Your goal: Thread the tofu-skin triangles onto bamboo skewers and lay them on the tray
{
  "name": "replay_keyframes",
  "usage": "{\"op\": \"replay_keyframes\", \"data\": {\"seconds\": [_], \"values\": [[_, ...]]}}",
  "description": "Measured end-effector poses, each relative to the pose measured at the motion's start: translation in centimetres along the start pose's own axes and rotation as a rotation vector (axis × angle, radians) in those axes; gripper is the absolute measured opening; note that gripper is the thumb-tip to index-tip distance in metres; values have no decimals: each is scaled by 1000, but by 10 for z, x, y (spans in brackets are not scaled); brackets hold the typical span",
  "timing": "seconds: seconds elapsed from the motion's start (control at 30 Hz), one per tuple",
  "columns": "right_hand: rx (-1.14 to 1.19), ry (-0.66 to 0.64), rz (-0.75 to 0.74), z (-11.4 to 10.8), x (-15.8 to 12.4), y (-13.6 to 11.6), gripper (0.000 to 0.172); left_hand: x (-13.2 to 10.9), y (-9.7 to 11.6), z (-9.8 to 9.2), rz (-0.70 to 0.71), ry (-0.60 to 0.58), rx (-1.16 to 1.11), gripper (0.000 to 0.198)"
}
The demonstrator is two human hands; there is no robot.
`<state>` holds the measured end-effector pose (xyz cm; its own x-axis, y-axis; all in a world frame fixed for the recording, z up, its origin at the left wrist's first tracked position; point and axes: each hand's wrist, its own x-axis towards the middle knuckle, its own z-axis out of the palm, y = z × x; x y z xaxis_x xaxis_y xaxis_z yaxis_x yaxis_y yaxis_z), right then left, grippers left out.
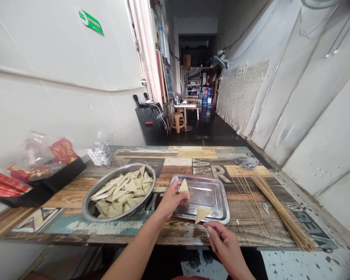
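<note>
Pinching a pale flat triangle between thumb and fingers, the left hand of the person across from me is over the left edge of a shallow metal tray. The right hand grips a thin stick near the tray's near edge, and a second triangle sits on that stick, just ahead and a little left of the fingertips. From where I stand, the stick's far end is hard to make out against the shiny tray. The first triangle is ahead and to the left of the right hand, apart from the second one.

Left of the left hand, a wide metal bowl holds a heap of similar triangles. To the right of the right hand, a few loose sticks lie on the wood-patterned surface, with a thick bundle of sticks farther right. Beyond the loose sticks is some crumpled grey plastic.
</note>
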<state>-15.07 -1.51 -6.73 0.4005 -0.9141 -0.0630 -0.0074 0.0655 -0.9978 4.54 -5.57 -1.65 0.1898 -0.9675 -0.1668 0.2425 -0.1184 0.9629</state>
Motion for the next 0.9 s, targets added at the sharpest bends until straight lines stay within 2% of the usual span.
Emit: {"op": "replay_keyframes", "data": {"seconds": [0.23,0.37,0.53,0.9], "values": [[8,9,-4,0,0,2,37,2,-2,-7,-20,-10,-68,26],[-2,6,7,1,-1,2,37,5,-6,-13,-110,-74,-201,20],[-18,-21,-4,0,-3,0,34,9,-8,-19,-233,-82,-378,16],[-14,-48,17,2,-5,1,35,10,-8,-20,-312,-83,-534,12]]}}
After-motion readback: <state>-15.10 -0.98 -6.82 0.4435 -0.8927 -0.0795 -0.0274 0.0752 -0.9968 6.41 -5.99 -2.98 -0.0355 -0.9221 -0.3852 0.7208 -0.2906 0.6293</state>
